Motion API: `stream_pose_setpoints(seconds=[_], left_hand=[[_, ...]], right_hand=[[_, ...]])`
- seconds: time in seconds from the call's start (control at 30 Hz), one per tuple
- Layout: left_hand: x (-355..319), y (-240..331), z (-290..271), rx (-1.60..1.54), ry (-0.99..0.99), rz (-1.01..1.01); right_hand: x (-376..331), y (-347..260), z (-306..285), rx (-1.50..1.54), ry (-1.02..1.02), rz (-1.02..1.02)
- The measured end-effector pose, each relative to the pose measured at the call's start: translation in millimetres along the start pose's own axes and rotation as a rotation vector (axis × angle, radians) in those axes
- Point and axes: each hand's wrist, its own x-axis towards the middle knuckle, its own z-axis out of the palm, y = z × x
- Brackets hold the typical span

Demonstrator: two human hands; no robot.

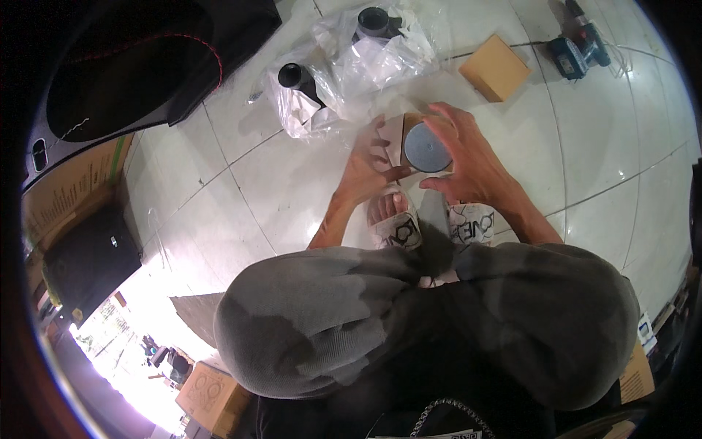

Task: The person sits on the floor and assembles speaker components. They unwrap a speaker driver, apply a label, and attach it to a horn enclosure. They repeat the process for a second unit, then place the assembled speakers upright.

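Between my hands is a grey round disc (428,148) with a small mark at its centre. My right hand (468,154) curves around its right side, thumb below and fingers above. Behind and partly under the disc shows a small brown cardboard box (412,121). Left of the box, my left hand (368,162) has its fingers apart and holds nothing; its thumb points toward the disc's lower edge, and I cannot tell whether it touches. What lies beneath the disc is hidden.
Beyond my hands lie clear plastic bags (373,66) with black cylindrical parts (291,75). A closed cardboard box (495,68) and a cordless drill (580,47) are at the far right. A large black panelled object (146,66) stands far left. My sandalled feet (395,223) are just below my hands.
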Motion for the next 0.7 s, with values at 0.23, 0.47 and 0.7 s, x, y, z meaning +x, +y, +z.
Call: stream_pose_setpoints(seconds=[0.23, 0.47, 0.7], left_hand=[[6.6, 90.2, -81.5, -0.086, 0.106, 0.37], [8.9, 205.0, -97.0, -0.074, -0.087, 0.688], [-0.5, 216.1, -60.6, -0.263, -0.264, 0.518]], right_hand=[[19.0, -92.7, -99.8, 1.098, -0.069, -0.64], [57.6, -169.3, -115.5, 1.044, 0.321, -1.178], [19.9, -111.7, -141.9, 0.653, 0.139, -0.105]])
